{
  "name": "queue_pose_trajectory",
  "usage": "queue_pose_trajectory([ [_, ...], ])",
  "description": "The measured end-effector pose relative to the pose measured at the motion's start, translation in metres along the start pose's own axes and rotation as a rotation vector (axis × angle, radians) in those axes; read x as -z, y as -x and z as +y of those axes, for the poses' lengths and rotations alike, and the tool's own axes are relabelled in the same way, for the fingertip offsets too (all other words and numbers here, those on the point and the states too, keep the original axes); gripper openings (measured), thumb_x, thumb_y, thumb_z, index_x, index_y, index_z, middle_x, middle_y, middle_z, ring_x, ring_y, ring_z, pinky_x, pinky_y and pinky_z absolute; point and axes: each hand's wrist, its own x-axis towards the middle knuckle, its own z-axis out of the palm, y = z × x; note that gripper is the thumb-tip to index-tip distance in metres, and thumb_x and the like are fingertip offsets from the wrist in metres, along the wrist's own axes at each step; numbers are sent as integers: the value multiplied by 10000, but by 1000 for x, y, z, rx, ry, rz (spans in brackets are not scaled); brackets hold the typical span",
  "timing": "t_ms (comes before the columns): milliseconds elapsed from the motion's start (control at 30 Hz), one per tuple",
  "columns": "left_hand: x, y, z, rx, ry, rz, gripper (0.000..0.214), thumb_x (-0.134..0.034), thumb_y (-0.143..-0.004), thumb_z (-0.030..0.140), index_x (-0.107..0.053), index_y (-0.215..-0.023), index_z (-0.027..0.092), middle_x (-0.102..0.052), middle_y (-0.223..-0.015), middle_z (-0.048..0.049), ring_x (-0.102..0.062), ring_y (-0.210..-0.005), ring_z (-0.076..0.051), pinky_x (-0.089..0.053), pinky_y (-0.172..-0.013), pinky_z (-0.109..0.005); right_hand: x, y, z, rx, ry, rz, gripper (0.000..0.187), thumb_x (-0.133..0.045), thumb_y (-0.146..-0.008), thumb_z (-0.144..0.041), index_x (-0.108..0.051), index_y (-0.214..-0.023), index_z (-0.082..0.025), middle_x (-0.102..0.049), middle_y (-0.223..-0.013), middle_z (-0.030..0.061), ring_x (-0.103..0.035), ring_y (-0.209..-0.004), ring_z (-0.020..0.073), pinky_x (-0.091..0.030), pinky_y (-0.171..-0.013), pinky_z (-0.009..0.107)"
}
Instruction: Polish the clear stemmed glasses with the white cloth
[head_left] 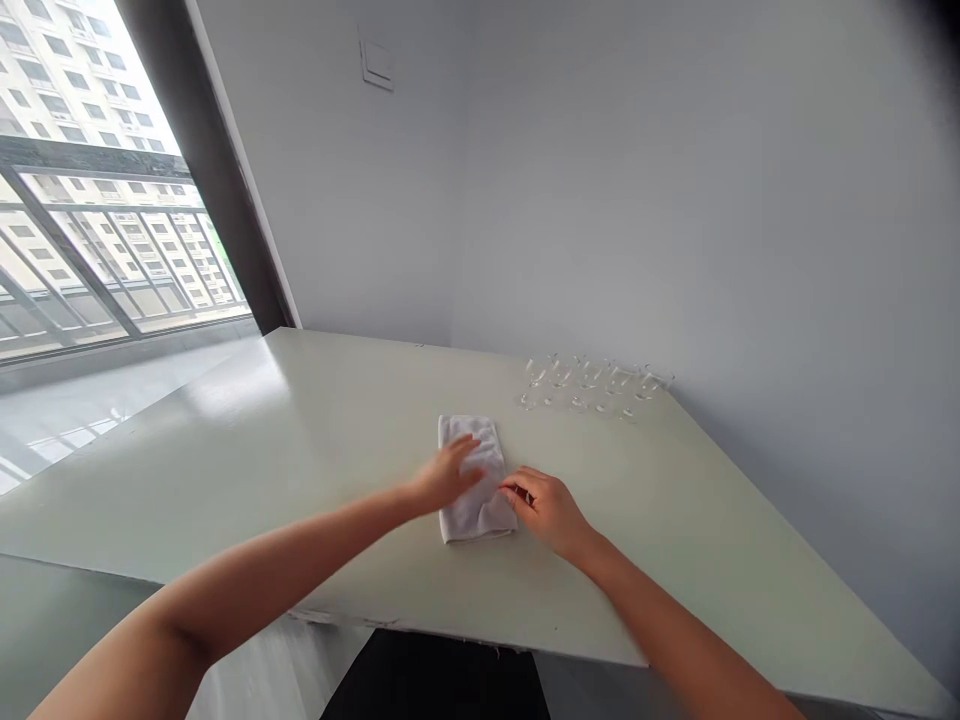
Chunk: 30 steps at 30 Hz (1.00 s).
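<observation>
A folded white cloth (471, 517) lies on the pale table, near its front edge. Over the cloth's middle is my left hand (448, 474), slightly blurred, its fingers apart and holding nothing; whether it touches the cloth I cannot tell. At the cloth's right edge my right hand (546, 508) is closed in a pinch, thumb against fingers. A small, shiny bit shows between those fingers, too small to name. Several small clear stemmed glasses (589, 380) stand grouped at the back right of the table, beyond both hands.
The pale table (360, 420) meets grey walls (675, 200) at the back and right. A light switch (376, 65) is on the back wall. To the left, a window with a railing (120, 260) looks onto tall buildings. Dark clothing (435, 680) shows below the front edge.
</observation>
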Motion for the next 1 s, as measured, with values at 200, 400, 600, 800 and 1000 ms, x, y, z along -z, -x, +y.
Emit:
queue_pose_trajectory([
  [200,-33,-29,-14,-172,-304,-98,722,-337,-805,595,-297,-1336,107,-252,-1417,-170,-154,-1326,-294,-155,-1080,-457,-13,2,24,-127,-95,90,236,-405,-848,-276,-585,-718,-194,-542,-618,-5,-461,-546,120,-367,-522,231],
  [400,-19,-115,-45,-279,-387,-227,754,-287,-796,639,-257,-1363,144,-183,-1448,-140,-125,-1336,-277,-107,-1079,-414,-15,4,26,-133,-108,60,215,-408,-836,-270,-581,-728,-200,-556,-641,4,-481,-569,132,-382,-542,243],
  [600,-3,-181,-71,-247,-423,-263,740,-259,-798,650,-194,-1386,206,-148,-1464,-97,-96,-1343,-253,-103,-1071,-402,-20,6,31,-99,-46,-29,233,-383,-854,-266,-584,-750,-211,-590,-679,11,-526,-590,138,-410,-562,247],
  [800,42,-201,-127,-31,-481,-176,718,-276,-785,658,-274,-1361,229,-155,-1461,-103,-106,-1335,-290,-111,-1058,-426,-22,7,36,-22,2,-49,261,-357,-876,-289,-583,-767,-219,-582,-657,8,-525,-554,130,-414,-526,237],
  [1000,125,-151,-202,292,-547,-19,685,-263,-807,611,-274,-1359,205,-197,-1444,-131,-109,-1327,-314,-130,-1026,-479,-22,7,38,6,2,-49,245,-375,-871,-300,-581,-755,-232,-572,-630,6,-517,-526,133,-419,-502,240],
])
